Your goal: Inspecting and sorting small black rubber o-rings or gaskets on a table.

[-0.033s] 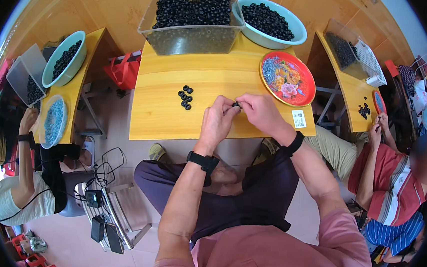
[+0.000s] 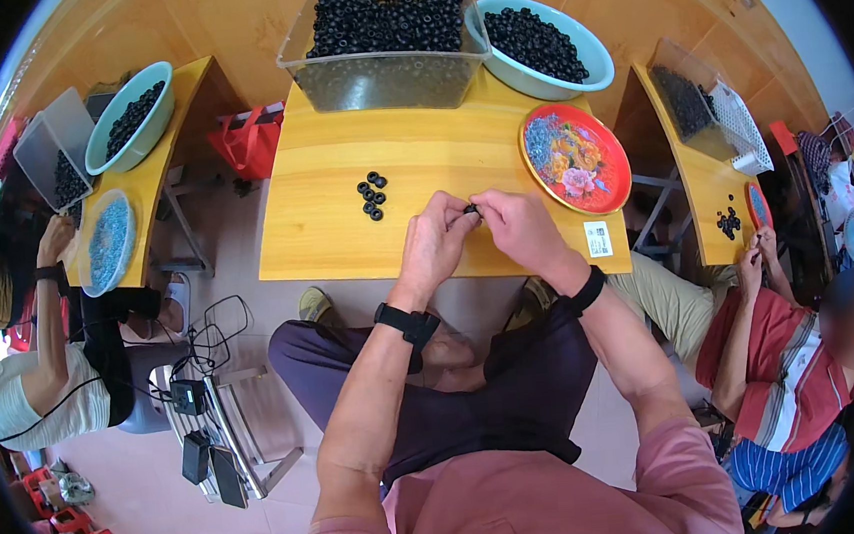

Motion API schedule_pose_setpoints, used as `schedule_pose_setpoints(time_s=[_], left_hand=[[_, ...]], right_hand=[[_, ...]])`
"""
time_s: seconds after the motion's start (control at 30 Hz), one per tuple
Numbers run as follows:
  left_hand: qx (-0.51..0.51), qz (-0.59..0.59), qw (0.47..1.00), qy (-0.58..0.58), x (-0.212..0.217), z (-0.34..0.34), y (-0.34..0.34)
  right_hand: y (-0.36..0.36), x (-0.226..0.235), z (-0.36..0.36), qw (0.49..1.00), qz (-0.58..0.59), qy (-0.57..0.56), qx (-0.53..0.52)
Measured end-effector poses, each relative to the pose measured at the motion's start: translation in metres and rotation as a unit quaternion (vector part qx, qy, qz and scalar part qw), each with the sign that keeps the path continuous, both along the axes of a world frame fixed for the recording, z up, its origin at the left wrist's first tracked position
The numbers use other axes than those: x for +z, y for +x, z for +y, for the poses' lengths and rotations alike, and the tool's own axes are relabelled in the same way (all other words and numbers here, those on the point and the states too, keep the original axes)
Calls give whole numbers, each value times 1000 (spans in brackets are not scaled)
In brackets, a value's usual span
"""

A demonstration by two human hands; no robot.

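Over the front edge of the table, my two hands meet at one small black ring-shaped part [image 2: 472, 209]. My left hand [image 2: 433, 244] is closed, with thumb and fingers pinching that part. The fingers of my right hand [image 2: 525, 231] are also closed, their tips against the part; whatever they pinch is hidden. To the left of my hands, several black rings [image 2: 373, 196] lie in a small group on the yellow table [image 2: 319, 230]. A red round tray [image 2: 611, 157] with a flower print sits to the right, small blue pieces [image 2: 541, 137] scattered on it.
A clear plastic bin [image 2: 383, 85] full of black rings stands at the back, beside a pale green basin [image 2: 517, 77] of the same. Co-workers sit at tables on both sides. On the left floor is a metal stand [image 2: 229, 423] with black cables, and a red bag [image 2: 249, 140] lies farther back.
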State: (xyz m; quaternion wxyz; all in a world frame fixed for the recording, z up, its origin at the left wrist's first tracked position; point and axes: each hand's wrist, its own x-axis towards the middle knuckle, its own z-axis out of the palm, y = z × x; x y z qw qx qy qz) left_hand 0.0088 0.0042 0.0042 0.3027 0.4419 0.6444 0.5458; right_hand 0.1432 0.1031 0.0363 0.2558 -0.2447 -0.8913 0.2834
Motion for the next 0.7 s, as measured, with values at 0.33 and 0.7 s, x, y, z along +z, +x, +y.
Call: schedule_pose_setpoints(time_s=[0.33, 0.7], left_hand=[[-5, 44, 999, 20, -3, 1, -5], [-26, 217, 974, 60, -11, -3, 6]], right_hand=[[-2, -9, -1, 997, 51, -38, -30], [12, -26, 13, 969, 74, -233, -19]])
